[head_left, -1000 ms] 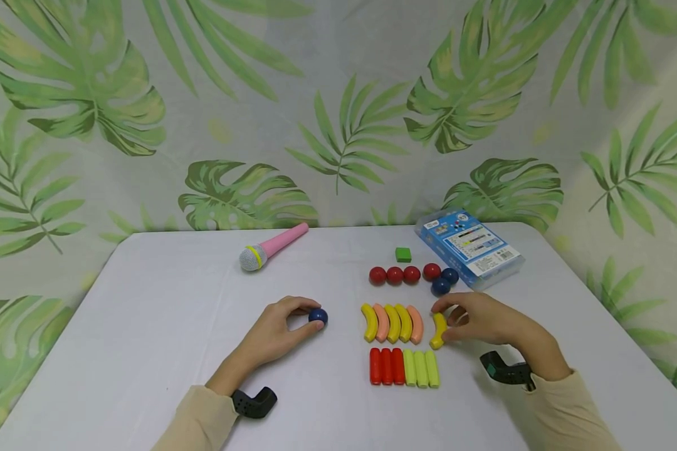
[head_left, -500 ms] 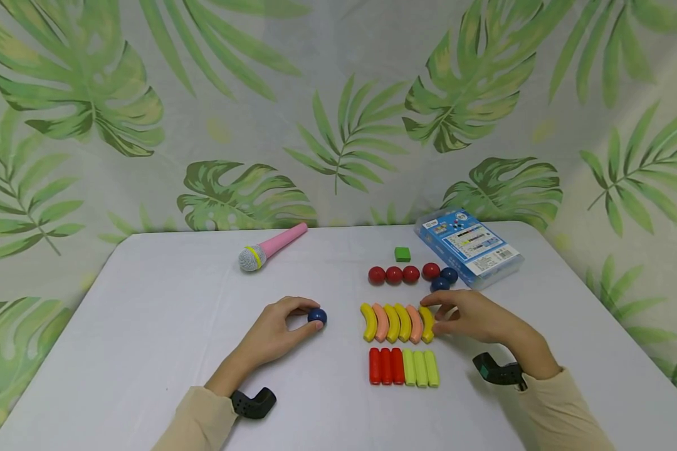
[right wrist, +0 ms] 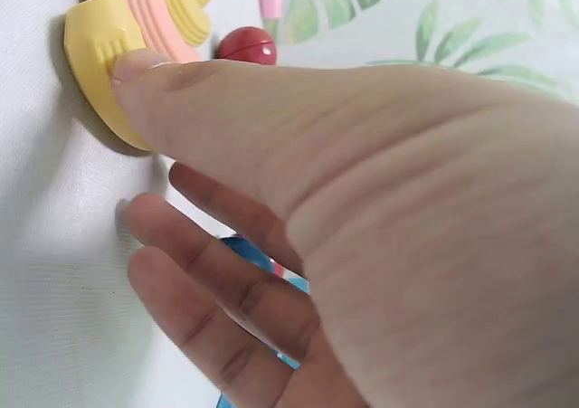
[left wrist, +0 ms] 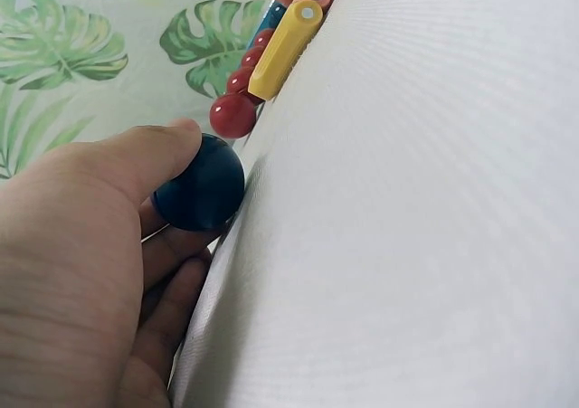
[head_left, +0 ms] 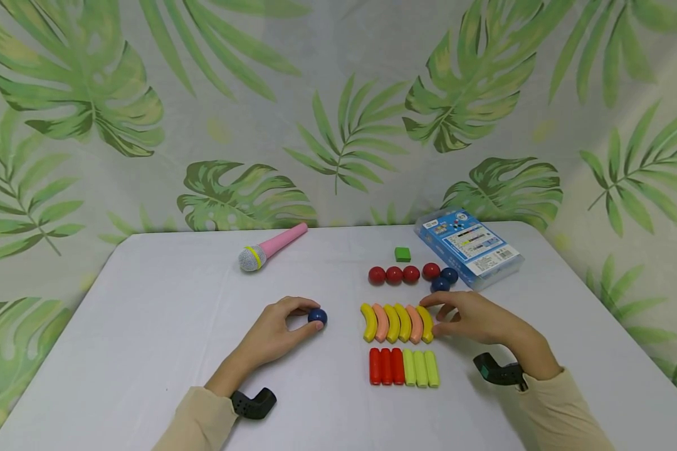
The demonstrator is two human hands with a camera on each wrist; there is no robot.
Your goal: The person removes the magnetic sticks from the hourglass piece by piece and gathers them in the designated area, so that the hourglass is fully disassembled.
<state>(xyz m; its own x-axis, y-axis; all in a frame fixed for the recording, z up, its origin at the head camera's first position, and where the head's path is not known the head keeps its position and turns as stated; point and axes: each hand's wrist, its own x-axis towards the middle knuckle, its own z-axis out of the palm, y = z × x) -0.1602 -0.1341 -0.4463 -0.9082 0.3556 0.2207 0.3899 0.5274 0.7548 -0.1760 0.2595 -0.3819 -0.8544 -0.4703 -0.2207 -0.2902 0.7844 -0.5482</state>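
Note:
Between the thumb and fingers of my left hand (head_left: 279, 329), a dark blue ball (head_left: 318, 317) is pinched low over the white table; the left wrist view shows the ball (left wrist: 206, 184) up close. My right hand (head_left: 476, 316) has its thumb and index finger at the two ends of a yellow curved rod (head_left: 426, 324), the rightmost in a row of yellow and pink curved rods (head_left: 393, 323). The right wrist view has the thumb pressed on that yellow rod (right wrist: 95, 51), the other fingers loosely bent and apart from it.
Below the curved row lie red straight rods (head_left: 386, 366) and light green ones (head_left: 421, 368). Behind it sit red balls (head_left: 394, 275), two blue balls (head_left: 440, 284), a green block (head_left: 403, 254) and a blue box (head_left: 469, 247). A pink microphone (head_left: 273, 246) lies back left.
My right hand has moved left, bringing the yellow curved rod up against the end of the curved row; over the last half second it stays there. My left hand holds still with the blue ball.

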